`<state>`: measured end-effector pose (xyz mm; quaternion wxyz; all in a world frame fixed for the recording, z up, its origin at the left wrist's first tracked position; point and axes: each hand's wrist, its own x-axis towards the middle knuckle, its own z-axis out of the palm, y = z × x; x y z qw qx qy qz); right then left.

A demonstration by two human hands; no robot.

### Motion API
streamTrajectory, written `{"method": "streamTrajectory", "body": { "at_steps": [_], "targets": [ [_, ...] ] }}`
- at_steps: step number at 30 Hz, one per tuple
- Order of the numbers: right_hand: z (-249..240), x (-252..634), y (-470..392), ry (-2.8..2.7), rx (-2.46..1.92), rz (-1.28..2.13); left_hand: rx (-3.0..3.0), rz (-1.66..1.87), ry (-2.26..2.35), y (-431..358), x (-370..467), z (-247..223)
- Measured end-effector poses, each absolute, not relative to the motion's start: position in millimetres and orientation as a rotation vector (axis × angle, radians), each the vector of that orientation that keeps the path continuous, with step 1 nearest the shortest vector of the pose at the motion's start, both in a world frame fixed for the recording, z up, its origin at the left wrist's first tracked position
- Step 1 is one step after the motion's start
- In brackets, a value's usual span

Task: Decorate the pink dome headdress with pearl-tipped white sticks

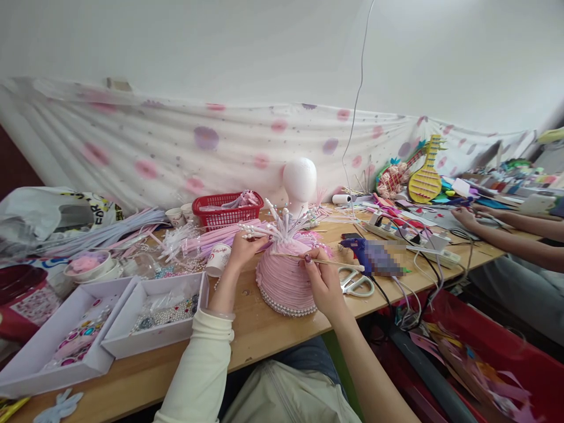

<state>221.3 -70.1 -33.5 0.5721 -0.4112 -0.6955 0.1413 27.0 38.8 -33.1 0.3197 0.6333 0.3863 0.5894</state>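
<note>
In front of me on the table stands a pink dome [282, 282] wound in fuzzy strands, with a row of pearl beads round its lower rim. White beaded stems [288, 220] fan out of its top. My left hand [244, 249] is at the dome's upper left, fingers closed on one of the beaded stems; its fingertips partly hide the grip. Across the dome's front, my right hand [325, 282] pinches a thin wooden stick [341, 264] with a white tip at its right end. White-handled scissors [358, 283] lie just right of that hand.
A blue glue gun [352, 244] and a power strip [408, 238] with cables lie to the right. Behind stand a white foam head [299, 181] and a red basket [227, 218]. White boxes [154, 345] of beads fill the left. A co-worker's hands [467, 217] are at far right.
</note>
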Motion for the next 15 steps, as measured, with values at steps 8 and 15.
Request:
{"method": "streamTrajectory", "body": {
  "at_steps": [8, 15],
  "targets": [
    [-33.6, 222.0, -69.4, -1.630, -0.997, 0.334, 1.675, 1.537, 1.009, 38.3, 27.0, -32.3],
    [-34.2, 222.2, -68.9, -1.625, -0.979, 0.352, 1.696, 1.518, 1.012, 36.1, 28.2, -29.0]
  ]
}}
